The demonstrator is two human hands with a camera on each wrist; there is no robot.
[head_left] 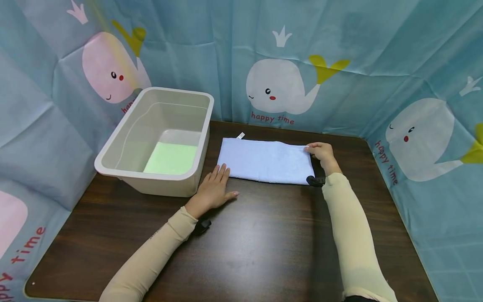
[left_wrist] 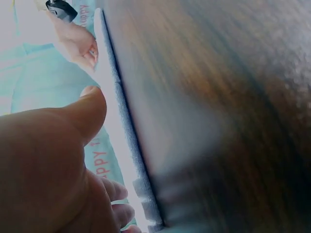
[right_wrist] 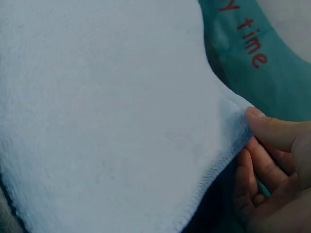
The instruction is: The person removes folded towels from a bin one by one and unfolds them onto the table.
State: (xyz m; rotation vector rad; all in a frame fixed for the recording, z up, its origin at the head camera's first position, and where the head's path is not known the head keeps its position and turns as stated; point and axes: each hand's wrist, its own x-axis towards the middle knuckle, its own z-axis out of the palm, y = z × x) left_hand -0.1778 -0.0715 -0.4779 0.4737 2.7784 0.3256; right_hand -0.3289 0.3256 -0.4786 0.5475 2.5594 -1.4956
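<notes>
A pale blue cloth point(head_left: 266, 161), folded into a rectangle, lies on the dark table with a small white tag at its back edge. My right hand point(head_left: 323, 154) pinches its back right corner; in the right wrist view the thumb and fingers of that hand point(right_wrist: 274, 160) hold the stitched corner of the cloth point(right_wrist: 107, 116). My left hand point(head_left: 212, 189) is spread flat, its fingertips at the cloth's front left corner. The left wrist view shows the left hand point(left_wrist: 63, 160) beside the cloth's long edge point(left_wrist: 127, 131), thumb extended.
Left of the cloth stands a grey plastic bin point(head_left: 151, 178) with a light green cloth point(head_left: 171, 158) lying flat on its bottom. A blue curtain point(head_left: 226, 63) with whale prints hangs behind and at both sides of the brown table point(head_left: 264, 243).
</notes>
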